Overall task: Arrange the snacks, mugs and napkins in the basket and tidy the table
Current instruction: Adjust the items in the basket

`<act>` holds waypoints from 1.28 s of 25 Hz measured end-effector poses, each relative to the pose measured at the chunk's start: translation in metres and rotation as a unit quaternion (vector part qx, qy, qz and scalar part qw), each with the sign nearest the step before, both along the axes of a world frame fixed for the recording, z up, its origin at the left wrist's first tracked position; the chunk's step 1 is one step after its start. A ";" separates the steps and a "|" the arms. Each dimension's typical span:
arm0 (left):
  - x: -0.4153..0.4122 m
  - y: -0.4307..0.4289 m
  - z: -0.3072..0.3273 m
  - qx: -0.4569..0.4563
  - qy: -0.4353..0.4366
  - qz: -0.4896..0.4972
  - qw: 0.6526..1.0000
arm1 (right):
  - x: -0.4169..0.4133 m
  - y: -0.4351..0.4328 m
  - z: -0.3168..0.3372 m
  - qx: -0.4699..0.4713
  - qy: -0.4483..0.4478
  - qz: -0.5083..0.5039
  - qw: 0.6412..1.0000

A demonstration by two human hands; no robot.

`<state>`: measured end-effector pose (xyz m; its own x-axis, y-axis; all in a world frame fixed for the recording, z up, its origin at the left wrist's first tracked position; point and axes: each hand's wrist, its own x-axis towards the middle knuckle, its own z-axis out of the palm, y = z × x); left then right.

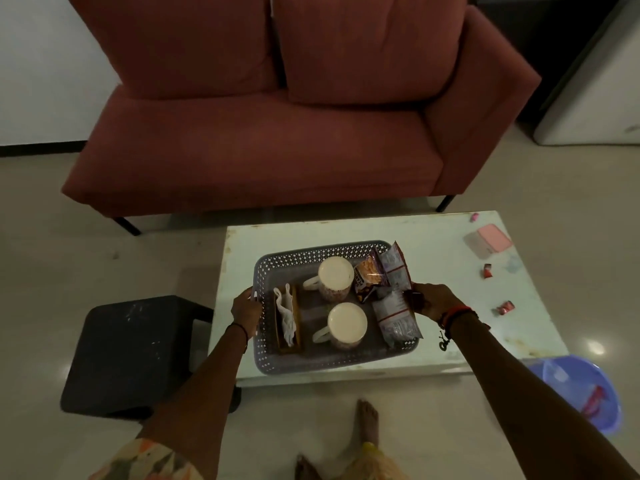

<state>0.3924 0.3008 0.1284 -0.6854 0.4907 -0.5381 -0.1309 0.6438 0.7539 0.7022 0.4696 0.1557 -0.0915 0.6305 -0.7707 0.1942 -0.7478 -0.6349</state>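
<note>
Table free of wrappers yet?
No: small red wrappers lie on the table to the right of the basket.

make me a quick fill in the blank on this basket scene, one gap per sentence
1. The basket on the table holds ___ mugs.
2. The napkins stand at its ___ end, where the left hand grips the rim.
3. The blue tub stands on the ___.
4. Loose red wrappers lie ___ the basket, on the table.
Missing words: two; left; floor; outside.
</note>
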 end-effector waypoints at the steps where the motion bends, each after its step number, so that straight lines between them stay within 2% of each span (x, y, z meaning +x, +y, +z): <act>1: 0.011 0.005 0.000 0.001 0.003 -0.009 1.000 | 0.011 0.000 0.003 -0.008 -0.007 -0.001 1.000; 4: 0.036 0.025 -0.004 -0.006 0.014 -0.037 0.999 | 0.044 0.007 0.010 -0.013 0.026 -0.022 0.999; 8: 0.072 0.065 -0.017 -0.022 0.021 -0.065 0.997 | 0.086 0.036 0.003 -0.018 0.027 -0.055 0.998; 12: 0.110 0.103 -0.031 -0.017 -0.022 -0.041 0.999 | 0.119 0.084 -0.018 -0.048 0.001 -0.060 0.997; 16: 0.132 0.135 -0.050 -0.019 -0.053 -0.026 0.998 | 0.139 0.132 -0.054 -0.037 -0.038 0.013 0.999; 23: 0.118 0.194 -0.097 -0.027 -0.050 -0.032 0.998 | 0.123 0.187 -0.125 -0.057 -0.026 0.016 0.998; 25: 0.109 0.208 -0.113 -0.033 -0.042 -0.034 0.998 | 0.115 0.199 -0.144 -0.053 -0.079 0.034 0.995; 27: 0.099 0.221 -0.132 -0.033 -0.040 -0.035 0.998 | 0.108 0.213 -0.156 0.012 -0.152 0.068 0.986; 30: 0.082 0.239 -0.153 -0.029 -0.038 -0.034 0.998 | 0.088 0.222 -0.167 0.032 -0.159 0.114 0.980; 32: 0.071 0.249 -0.164 -0.031 -0.038 -0.038 0.998 | 0.077 0.234 -0.176 0.021 -0.126 0.094 0.987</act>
